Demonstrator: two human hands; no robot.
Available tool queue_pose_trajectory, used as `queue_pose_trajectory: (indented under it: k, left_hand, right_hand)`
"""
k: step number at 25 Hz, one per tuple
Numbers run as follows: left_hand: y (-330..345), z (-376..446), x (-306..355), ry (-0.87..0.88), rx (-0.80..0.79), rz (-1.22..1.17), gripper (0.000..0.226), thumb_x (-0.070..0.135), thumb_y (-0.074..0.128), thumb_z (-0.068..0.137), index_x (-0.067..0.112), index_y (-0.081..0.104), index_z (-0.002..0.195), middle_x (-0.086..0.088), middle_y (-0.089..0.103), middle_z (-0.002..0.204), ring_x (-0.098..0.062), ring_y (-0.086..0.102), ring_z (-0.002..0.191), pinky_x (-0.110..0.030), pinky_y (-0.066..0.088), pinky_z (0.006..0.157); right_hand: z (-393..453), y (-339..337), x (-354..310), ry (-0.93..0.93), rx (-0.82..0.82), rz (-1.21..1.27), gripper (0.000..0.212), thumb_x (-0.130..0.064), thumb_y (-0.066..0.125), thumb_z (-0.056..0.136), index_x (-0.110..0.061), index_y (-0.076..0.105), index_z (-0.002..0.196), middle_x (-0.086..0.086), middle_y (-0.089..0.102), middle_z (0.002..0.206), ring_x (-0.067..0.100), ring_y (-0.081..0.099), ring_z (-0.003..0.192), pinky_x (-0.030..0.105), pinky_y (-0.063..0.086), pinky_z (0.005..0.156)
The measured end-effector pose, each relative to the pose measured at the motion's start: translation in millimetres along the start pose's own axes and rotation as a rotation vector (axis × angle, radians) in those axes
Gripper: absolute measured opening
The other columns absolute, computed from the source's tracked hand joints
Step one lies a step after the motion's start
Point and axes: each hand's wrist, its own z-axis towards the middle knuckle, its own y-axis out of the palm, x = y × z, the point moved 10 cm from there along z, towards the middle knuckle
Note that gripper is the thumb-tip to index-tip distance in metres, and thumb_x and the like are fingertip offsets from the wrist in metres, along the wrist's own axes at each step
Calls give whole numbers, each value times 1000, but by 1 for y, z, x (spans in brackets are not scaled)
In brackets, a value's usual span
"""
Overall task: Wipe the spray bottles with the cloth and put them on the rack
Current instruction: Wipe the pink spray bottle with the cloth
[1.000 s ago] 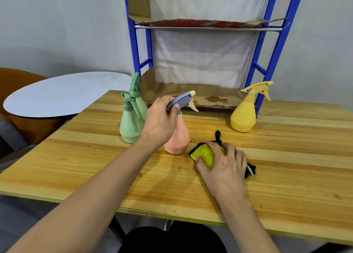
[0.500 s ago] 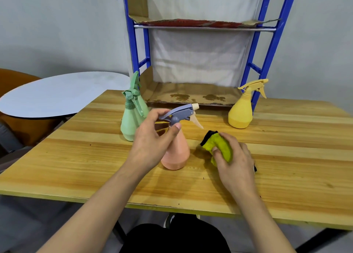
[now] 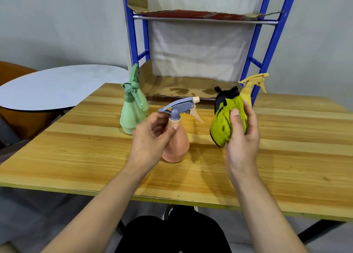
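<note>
A: Left hand (image 3: 152,138)?
B: Wrapped round the neck of the pink bottle (image 3: 176,140), just under its grey trigger head; fingers (image 3: 174,127) clamped on that neck; base apparently down on the worktop (image 3: 76,153), upright, nozzle pointing right.

A: Right hand (image 3: 241,136)?
B: Raised above the worktop, just right of the pink bottle, not touching it; fingers closed on the cloth (image 3: 224,119); thumb pressed across the front of it; yellow-green pile facing the camera, black edging bunched at the top.

A: Other bottles?
B: Green bottle (image 3: 132,110) upright on the worktop, just behind and left of the left hand; a second green trigger head rising behind it, body hidden; yellow bottle (image 3: 251,89) further back on the right, mostly hidden behind the cloth, close to the blue post of the rack (image 3: 267,48).

A: Rack itself?
B: At the far edge of the worktop; cardboard (image 3: 183,89) lining the lower shelf, stained; more cardboard on the upper shelf; white sheet hanging at the back.

A: Elsewhere?
B: Round white table (image 3: 57,86) off to the left.
</note>
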Motion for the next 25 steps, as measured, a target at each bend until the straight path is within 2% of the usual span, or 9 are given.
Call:
queue_pose_trajectory:
  k: [3,6,11,15,18,20,23,25]
  left_hand:
    - [1,0,-1,43,19,-15,23,20,80,88,20,69,108,7,77,101,-7,74,97,-22,57,88]
    - [1,0,-1,87,29,-6,19,16,79,90,19,69,106,5,77,99,-11,74,96,-29,59,90]
    - [2,2,-5,97,0,1,21,21,78,91,17,70,110,5,78,102,-15,75,99,-39,60,93]
    - [4,2,-4,127,7,12,22,21,76,94,18,68,114,5,76,106,-15,73,103,-40,59,95]
    - [3,2,-7,108,7,14,23,23,75,94,17,67,115,8,75,107,-12,73,105,-40,59,96]
    - [1,0,-6,103,5,18,25,25,74,94,16,67,116,9,76,108,-9,72,106,-39,59,97]
    - [3,1,-6,95,-13,30,26,25,73,95,16,67,118,9,76,109,-8,71,108,-36,59,97]
    - [3,0,-7,93,-11,30,26,26,73,95,17,67,118,9,75,109,-8,71,108,-37,59,98]
  right_hand:
    - [-7,41,-2,-36,-141,25,44,-19,70,94,-23,58,136,-5,71,122,13,68,114,27,56,86]
    - [-10,62,15,14,-259,-102,58,-26,79,81,-18,58,135,-5,76,110,9,72,101,22,55,81]
    - [8,71,15,-104,-375,-361,45,-13,82,83,-13,64,123,-7,74,95,5,69,82,19,53,72]
    - [9,66,14,-136,-373,-354,39,-14,82,83,-16,66,118,-3,74,95,8,68,81,23,54,74]
    - [3,44,33,-30,-386,-460,34,-17,82,84,-21,67,115,-5,74,91,8,67,78,19,52,70]
    - [-7,21,42,23,-339,-548,29,-20,81,85,-22,68,110,-7,71,86,5,63,72,15,48,66]
    - [2,0,17,-7,-81,-305,22,-20,77,89,-20,68,110,-9,72,86,-1,64,71,13,49,66]
    - [10,18,5,-30,-85,-203,25,-21,76,90,-19,68,114,-9,74,93,2,67,79,18,52,70]
